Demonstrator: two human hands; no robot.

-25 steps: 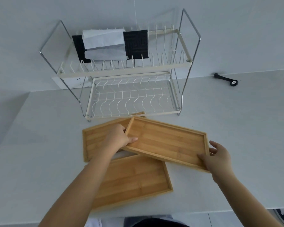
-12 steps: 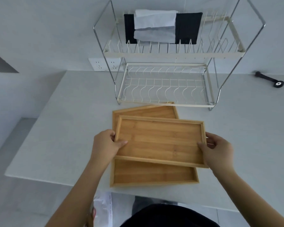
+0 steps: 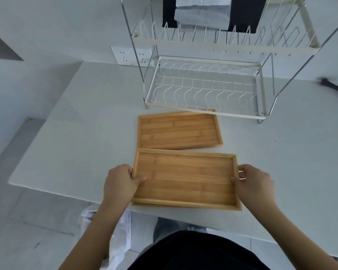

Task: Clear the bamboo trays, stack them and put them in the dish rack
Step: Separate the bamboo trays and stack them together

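Observation:
An empty bamboo tray [image 3: 185, 177] sits at the table's near edge, nested on a second tray whose rim [image 3: 164, 205] shows just beneath it. My left hand [image 3: 120, 182] grips its left end, thumb inside the rim. My right hand [image 3: 254, 182] grips its right end the same way. Another empty bamboo tray [image 3: 178, 131] lies flat behind it, its far corner under the front of the two-tier wire dish rack [image 3: 205, 112]. The rack's lower shelf is empty.
Black and white cloths [image 3: 203, 14] hang on the rack's upper tier. A black tool [image 3: 335, 91] lies at the right on the white table [image 3: 86, 133]. A wall socket [image 3: 131, 56] is behind the rack. A white plastic bag [image 3: 117, 230] is on the floor below the table edge.
Both hands have brought the held tray toward me and set it squarely over the near tray, uncovering the far tray. The view has also shifted nearer the rack.

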